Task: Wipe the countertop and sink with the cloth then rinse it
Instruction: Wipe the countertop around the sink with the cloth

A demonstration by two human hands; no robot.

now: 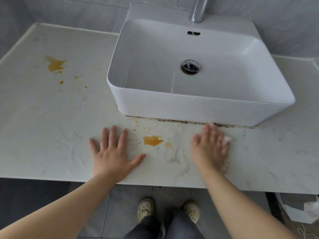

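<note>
Cloth [227, 139], one, pressed under flat right hand [210, 149]; left hand [112, 152] splayed on countertop [51, 118].

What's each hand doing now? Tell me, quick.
Left hand: open, flat on the countertop.
Right hand: open, blurred, pressing down on the cloth.

Glossy white ceramic sink [198, 107] — polished chrome faucet [198, 9] and drain stopper [190, 66]; beneath it, a smooth marble-look tabletop [51, 126] — faintly veined.
</note>
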